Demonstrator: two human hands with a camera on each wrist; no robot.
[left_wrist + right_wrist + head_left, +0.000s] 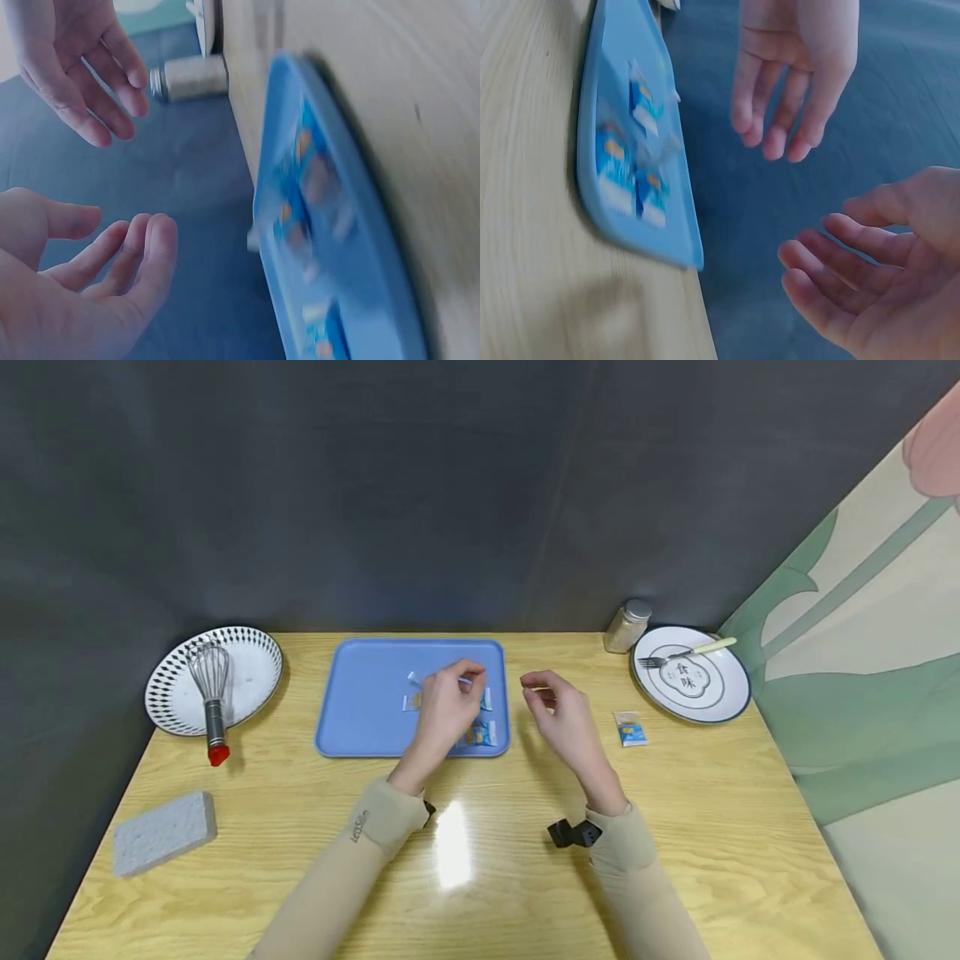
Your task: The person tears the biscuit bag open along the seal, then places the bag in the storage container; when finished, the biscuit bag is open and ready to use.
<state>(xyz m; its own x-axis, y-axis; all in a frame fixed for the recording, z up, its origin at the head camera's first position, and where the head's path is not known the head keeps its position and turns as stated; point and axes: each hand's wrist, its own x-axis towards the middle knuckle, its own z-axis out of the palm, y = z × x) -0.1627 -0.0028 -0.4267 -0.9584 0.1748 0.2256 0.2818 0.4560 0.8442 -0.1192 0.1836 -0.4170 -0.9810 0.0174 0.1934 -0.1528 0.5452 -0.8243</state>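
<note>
My left hand (448,700) hovers over the right part of a blue tray (363,702). Its fingers are loosely bent, and the left wrist view shows nothing in them. Small blue-and-clear wrapped packets (480,733) lie in the tray, partly hidden by this hand in the head view. To the right of the tray, my right hand (561,717) is held above the table, fingers relaxed and bare in the right wrist view (877,270). One more blue packet (631,729) lies on the table to the right of that hand.
At the left, a patterned plate (258,670) carries a whisk (213,693), with a grey sponge-like block (165,833) nearer the front. A shaker jar (627,625) stands at the back right beside a white plate (708,702) holding a fork (701,649). A dark curtain borders the table's back.
</note>
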